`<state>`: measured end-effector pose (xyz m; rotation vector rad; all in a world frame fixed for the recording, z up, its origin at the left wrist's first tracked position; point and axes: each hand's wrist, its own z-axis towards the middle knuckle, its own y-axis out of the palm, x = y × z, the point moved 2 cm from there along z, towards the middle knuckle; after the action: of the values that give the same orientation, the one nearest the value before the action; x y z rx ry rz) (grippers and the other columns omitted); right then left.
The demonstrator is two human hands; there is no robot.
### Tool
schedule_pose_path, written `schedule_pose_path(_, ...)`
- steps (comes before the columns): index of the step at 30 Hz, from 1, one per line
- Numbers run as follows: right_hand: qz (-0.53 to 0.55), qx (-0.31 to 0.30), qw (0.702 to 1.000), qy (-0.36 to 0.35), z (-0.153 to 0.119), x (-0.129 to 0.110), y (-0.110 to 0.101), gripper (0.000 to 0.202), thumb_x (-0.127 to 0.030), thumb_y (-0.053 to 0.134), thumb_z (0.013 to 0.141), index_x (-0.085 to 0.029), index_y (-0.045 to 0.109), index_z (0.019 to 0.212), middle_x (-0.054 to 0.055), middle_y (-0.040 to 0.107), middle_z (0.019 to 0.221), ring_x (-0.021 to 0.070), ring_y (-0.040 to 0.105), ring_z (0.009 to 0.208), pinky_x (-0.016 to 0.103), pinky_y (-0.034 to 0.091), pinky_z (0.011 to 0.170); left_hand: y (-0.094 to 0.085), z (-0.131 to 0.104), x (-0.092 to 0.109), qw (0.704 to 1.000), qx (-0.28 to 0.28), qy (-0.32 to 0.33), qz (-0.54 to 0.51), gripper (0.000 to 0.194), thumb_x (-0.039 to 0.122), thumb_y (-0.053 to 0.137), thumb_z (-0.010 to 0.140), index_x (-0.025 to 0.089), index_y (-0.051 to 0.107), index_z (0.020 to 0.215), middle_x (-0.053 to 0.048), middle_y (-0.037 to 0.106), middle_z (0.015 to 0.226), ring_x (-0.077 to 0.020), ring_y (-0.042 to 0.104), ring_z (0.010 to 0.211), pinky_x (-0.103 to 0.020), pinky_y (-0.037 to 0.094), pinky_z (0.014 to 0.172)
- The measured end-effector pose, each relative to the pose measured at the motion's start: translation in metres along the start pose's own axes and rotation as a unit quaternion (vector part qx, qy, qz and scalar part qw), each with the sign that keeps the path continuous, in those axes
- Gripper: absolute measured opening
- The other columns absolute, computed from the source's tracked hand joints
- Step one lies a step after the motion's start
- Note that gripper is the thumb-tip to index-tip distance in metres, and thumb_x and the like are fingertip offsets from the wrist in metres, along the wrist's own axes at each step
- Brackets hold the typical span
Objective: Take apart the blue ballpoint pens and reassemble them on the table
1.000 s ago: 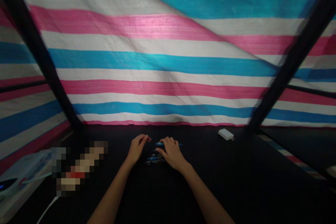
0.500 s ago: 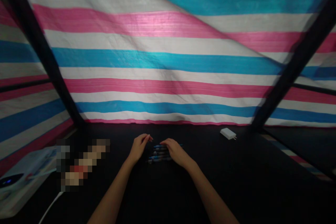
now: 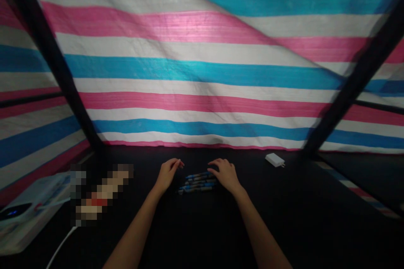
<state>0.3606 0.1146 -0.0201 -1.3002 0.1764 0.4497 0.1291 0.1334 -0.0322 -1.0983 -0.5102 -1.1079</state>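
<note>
Several blue-and-grey pens [image 3: 197, 183] lie side by side in a row on the dark tabletop, roughly crosswise to me. My right hand [image 3: 225, 174] is over their right ends, thumb and fingers apart, holding nothing; whether a fingertip touches the farthest pen I cannot tell. To the left of the pens is my left hand [image 3: 168, 174], apart from them. Its fingers are curled with the tips near the thumb, and anything between them is too small to make out.
A white plug-in charger [image 3: 275, 159] lies at the back right. On the left are a pale box [image 3: 28, 222] with a dark lit display device [image 3: 15, 211] on it, a blurred-out object [image 3: 104, 195] and a white cable [image 3: 61, 243]. Striped sheeting [image 3: 202, 101] and dark frame posts [image 3: 344, 105] enclose the table.
My right hand has moved right along the pens and its fingers have spread, showing more of the pens. The left hand has hardly moved.
</note>
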Motion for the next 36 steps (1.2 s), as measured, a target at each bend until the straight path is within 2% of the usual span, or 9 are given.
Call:
schedule_pose_path(4,0.029,-0.081,0.996,0.009,-0.002,0.007,0.004,0.016,-0.035,0.062,0.071,-0.026,0.064,0.085,0.0,0.06,0.099,0.0194,0.05,0.096,0.03,0.032,0.074,0.004,-0.001,0.003,1.0,-0.015,0.006,0.011,0.033,0.039,0.039,0.085,0.016,0.061,0.077,-0.003,0.061,0.073,-0.0171,0.057,0.073,-0.027,0.043,0.069)
schedule_pose_path(10,0.048,-0.079,0.996,0.012,0.0,0.0,0.006,0.016,-0.03,0.062,0.07,-0.023,0.06,0.084,-0.002,0.064,0.084,0.0152,0.056,0.081,0.026,0.033,0.068,0.013,-0.007,0.013,0.994,-0.043,0.022,0.098,0.025,0.038,0.047,0.082,0.018,0.061,0.086,-0.004,0.06,0.083,-0.0175,0.055,0.077,-0.028,0.042,0.07)
schedule_pose_path(13,0.067,-0.039,0.997,0.007,0.002,-0.003,0.004,0.012,-0.031,0.06,0.072,-0.025,0.062,0.082,-0.003,0.065,0.084,0.0161,0.057,0.083,0.029,0.034,0.075,0.016,-0.011,0.023,0.98,-0.072,0.071,0.17,0.026,0.038,0.051,0.081,0.02,0.056,0.099,-0.003,0.058,0.091,-0.0183,0.052,0.086,-0.03,0.041,0.076)
schedule_pose_path(17,0.168,0.04,0.985,0.006,0.005,-0.007,0.005,0.017,-0.034,0.057,0.074,-0.025,0.067,0.083,0.0,0.067,0.088,0.0177,0.058,0.087,0.031,0.036,0.081,0.022,-0.016,0.035,0.929,-0.104,0.185,0.304,0.033,0.031,0.052,0.083,0.02,0.047,0.114,-0.007,0.052,0.111,-0.0212,0.046,0.105,-0.036,0.032,0.09)
schedule_pose_path(21,0.298,-0.015,0.954,0.007,0.008,-0.014,0.013,0.026,-0.039,0.054,0.074,-0.019,0.069,0.082,0.002,0.068,0.076,0.0167,0.06,0.074,0.026,0.042,0.069,0.023,-0.016,0.033,0.896,-0.084,0.228,0.371,0.027,0.022,0.041,0.088,0.019,0.045,0.115,-0.009,0.052,0.111,-0.0217,0.045,0.106,-0.038,0.029,0.092)
schedule_pose_path(25,0.317,-0.09,0.944,-0.006,0.005,-0.021,0.017,0.042,-0.048,0.043,0.079,-0.015,0.067,0.066,0.001,0.061,0.056,0.0127,0.053,0.054,0.023,0.038,0.053,0.02,-0.016,0.027,0.888,-0.086,0.219,0.396,0.022,0.019,0.032,0.091,0.017,0.051,0.101,-0.007,0.055,0.089,-0.02,0.051,0.086,-0.035,0.036,0.079)
schedule_pose_path(28,0.317,-0.143,0.936,-0.055,0.001,-0.027,0.015,0.049,-0.047,0.037,0.083,-0.015,0.063,0.058,0.0,0.057,0.051,0.0107,0.05,0.051,0.021,0.036,0.052,0.018,-0.016,0.027,0.882,-0.084,0.214,0.411,0.019,0.017,0.033,0.09,0.017,0.052,0.091,-0.006,0.053,0.083,-0.0198,0.049,0.079,-0.033,0.036,0.071)
schedule_pose_path(32,0.276,-0.107,0.949,-0.105,-0.001,-0.033,0.009,0.04,-0.039,0.042,0.083,-0.017,0.063,0.057,-0.001,0.061,0.059,0.0122,0.053,0.059,0.022,0.037,0.06,0.019,-0.016,0.031,0.876,-0.081,0.203,0.429,0.015,0.014,0.037,0.088,0.017,0.05,0.083,-0.004,0.053,0.079,-0.0189,0.047,0.075,-0.031,0.034,0.068)
schedule_pose_path(36,0.197,-0.02,0.973,-0.114,-0.002,-0.036,0.008,0.021,-0.033,0.051,0.079,-0.021,0.068,0.081,0.001,0.064,0.074,0.0154,0.055,0.071,0.025,0.037,0.067,0.019,-0.015,0.032,0.885,-0.089,0.175,0.421,0.012,0.013,0.038,0.087,0.018,0.049,0.083,-0.002,0.053,0.078,-0.018,0.048,0.074,-0.03,0.034,0.067)
